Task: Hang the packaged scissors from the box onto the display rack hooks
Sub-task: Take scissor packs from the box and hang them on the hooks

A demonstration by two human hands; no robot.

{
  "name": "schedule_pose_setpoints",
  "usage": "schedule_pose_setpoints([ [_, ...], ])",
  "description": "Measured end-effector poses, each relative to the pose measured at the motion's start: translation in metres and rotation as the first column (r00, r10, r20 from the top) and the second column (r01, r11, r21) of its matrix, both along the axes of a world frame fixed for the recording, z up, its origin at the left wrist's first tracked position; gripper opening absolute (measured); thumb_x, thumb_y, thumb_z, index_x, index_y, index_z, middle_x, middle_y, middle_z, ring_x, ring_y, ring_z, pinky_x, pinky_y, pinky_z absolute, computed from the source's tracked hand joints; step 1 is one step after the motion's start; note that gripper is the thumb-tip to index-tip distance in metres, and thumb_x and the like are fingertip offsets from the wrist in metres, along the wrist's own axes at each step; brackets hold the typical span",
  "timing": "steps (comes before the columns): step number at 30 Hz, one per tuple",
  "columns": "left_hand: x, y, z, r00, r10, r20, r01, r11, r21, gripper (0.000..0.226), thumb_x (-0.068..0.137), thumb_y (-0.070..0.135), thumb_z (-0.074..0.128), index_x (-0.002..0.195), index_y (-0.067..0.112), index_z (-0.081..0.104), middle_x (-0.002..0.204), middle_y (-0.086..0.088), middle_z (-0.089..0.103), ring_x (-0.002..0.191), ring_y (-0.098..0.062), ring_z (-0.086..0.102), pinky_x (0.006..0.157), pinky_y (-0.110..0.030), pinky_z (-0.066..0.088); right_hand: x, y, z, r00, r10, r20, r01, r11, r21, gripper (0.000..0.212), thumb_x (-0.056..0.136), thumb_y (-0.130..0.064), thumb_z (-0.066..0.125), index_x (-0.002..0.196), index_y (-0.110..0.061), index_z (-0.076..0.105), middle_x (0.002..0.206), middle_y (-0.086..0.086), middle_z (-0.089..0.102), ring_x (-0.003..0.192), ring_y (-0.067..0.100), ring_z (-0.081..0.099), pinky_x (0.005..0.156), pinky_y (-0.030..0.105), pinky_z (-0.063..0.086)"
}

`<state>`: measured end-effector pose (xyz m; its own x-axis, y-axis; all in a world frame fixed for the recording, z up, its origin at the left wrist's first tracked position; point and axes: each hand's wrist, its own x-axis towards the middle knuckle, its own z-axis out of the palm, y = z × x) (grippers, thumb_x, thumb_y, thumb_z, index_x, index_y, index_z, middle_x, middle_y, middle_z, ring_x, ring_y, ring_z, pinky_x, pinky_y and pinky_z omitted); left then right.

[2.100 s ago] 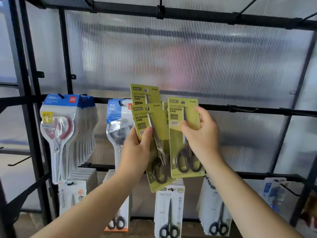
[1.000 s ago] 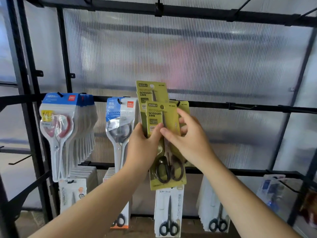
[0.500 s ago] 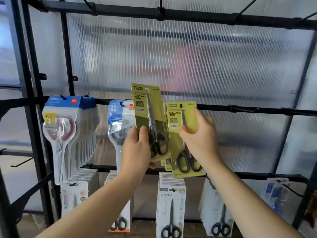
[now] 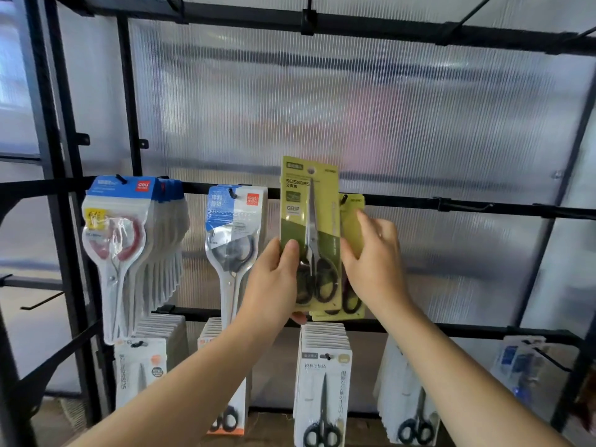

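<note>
Presently we are holding one green scissors pack (image 4: pixel 309 227) upright in front of the middle rail (image 4: pixel 516 210), its punched hole above the rail and to the left of the hook (image 4: pixel 344 199) it is meant for. Our left hand (image 4: pixel 274 285) is pinching the pack at its lower left edge, thumb (image 4: pixel 292 253) on the printed face and fingers behind, beside the black handles. Our right hand (image 4: pixel 375 266) is lying with fairly straight fingers against the matching green packs (image 4: pixel 350 221) already hanging on that hook, gripping nothing that we can make out. The box is not in view. We are judging the pack to be light but bottom-heavy, since the steel blades and handles sit low on a thin card that is stiff along its length yet easy to crease at the hole. The glossy plastic front is probably slippery, so an edge pinch near the handles is giving control of swing, while a second hold near the top corner would be steering the hole onto the hook tip. Blue-topped packs (image 4: pixel 235 227) are hanging just to the left, white packs (image 4: pixel 324 375) on the row below.
</note>
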<state>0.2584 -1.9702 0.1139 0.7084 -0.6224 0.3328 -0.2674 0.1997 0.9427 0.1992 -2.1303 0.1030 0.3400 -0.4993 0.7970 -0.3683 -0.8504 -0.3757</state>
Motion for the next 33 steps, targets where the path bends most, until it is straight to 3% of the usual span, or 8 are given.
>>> schedule_pose_setpoints([
  [5,-0.010,-0.012,-0.007,0.998,-0.059,-0.023,0.060,0.997,0.040,0.022,0.105,0.032,0.039,0.097,0.029,0.059,0.098,-0.006,0.069,0.075,-0.029,0.071,0.040,-0.031,0.051,-0.021,0.006,0.016,0.952,0.237,0.193,-0.257,0.962,0.087,0.049,0.101,-0.036,0.044,0.149,-0.026,0.038,0.129,-0.004,0.048,0.094,-0.009,0.052,0.081,0.008,0.045],
  [12,-0.023,-0.033,-0.019,0.979,-0.105,-0.177,0.129,0.983,0.134,0.024,0.105,0.036,0.038,0.104,0.025,0.060,0.107,-0.007,0.067,0.083,-0.029,0.069,0.043,-0.030,0.052,-0.028,0.006,0.018,0.986,0.159,-0.046,-0.156,0.985,0.069,0.068,0.092,-0.043,0.061,0.151,-0.019,0.036,0.137,-0.003,0.037,0.112,0.004,0.046,0.085,0.009,0.028],
  [17,-0.021,-0.042,-0.021,0.978,-0.046,-0.202,0.084,0.979,0.184,0.023,0.103,0.036,0.040,0.103,0.021,0.057,0.106,-0.008,0.064,0.088,-0.030,0.069,0.056,-0.041,0.060,-0.024,0.000,0.014,0.989,0.101,-0.106,-0.100,0.995,0.022,0.070,0.093,-0.045,0.059,0.150,-0.013,0.035,0.139,0.002,0.035,0.117,0.015,0.051,0.090,0.019,0.039],
  [19,-0.019,-0.043,-0.025,0.992,0.034,-0.120,-0.006,0.974,0.225,0.021,0.102,0.034,0.040,0.107,0.016,0.052,0.103,-0.006,0.059,0.089,-0.026,0.064,0.063,-0.046,0.061,-0.019,-0.003,0.013,0.988,0.082,-0.127,-0.083,0.997,-0.002,0.070,0.093,-0.046,0.058,0.150,-0.012,0.034,0.138,0.004,0.036,0.113,0.019,0.054,0.088,0.026,0.046],
  [23,-0.025,-0.039,-0.040,0.946,0.134,0.295,-0.221,0.931,0.289,0.027,0.098,0.031,0.045,0.120,0.016,0.041,0.115,-0.001,0.048,0.097,-0.020,0.054,0.083,-0.039,0.052,-0.011,-0.008,0.007,0.983,0.023,-0.184,-0.035,0.997,-0.067,0.071,0.094,-0.049,0.055,0.151,-0.015,0.030,0.138,0.006,0.036,0.108,0.020,0.056,0.072,0.024,0.046],
  [26,-0.027,-0.035,-0.053,0.843,0.171,0.510,-0.354,0.890,0.288,0.045,0.099,0.032,0.047,0.138,0.016,0.032,0.126,0.000,0.034,0.114,-0.019,0.038,0.085,-0.030,0.035,-0.013,-0.009,-0.004,0.972,0.005,-0.233,-0.027,0.995,-0.092,0.075,0.092,-0.050,0.059,0.152,-0.018,0.027,0.139,0.009,0.036,0.120,0.025,0.049,0.086,0.035,0.052],
  [29,-0.027,-0.032,-0.070,0.708,0.190,0.680,-0.451,0.863,0.229,0.057,0.096,0.030,0.049,0.146,0.012,0.029,0.144,-0.007,0.030,0.129,-0.028,0.032,0.097,-0.040,0.039,-0.027,-0.006,-0.025,0.962,0.010,-0.272,-0.044,0.992,-0.117,0.075,0.093,-0.051,0.056,0.153,-0.021,0.025,0.144,0.011,0.035,0.125,0.029,0.044,0.093,0.044,0.050],
  [33,-0.033,-0.019,-0.114,0.592,0.114,0.798,-0.491,0.836,0.245,0.072,0.091,0.028,0.054,0.152,0.006,0.022,0.156,-0.015,0.023,0.141,-0.034,0.025,0.109,-0.049,0.034,-0.073,0.006,-0.081,0.937,0.020,-0.348,-0.044,0.997,-0.060,0.070,0.098,-0.045,0.051,0.156,-0.022,0.020,0.154,0.010,0.027,0.133,0.026,0.038,0.100,0.036,0.039],
])
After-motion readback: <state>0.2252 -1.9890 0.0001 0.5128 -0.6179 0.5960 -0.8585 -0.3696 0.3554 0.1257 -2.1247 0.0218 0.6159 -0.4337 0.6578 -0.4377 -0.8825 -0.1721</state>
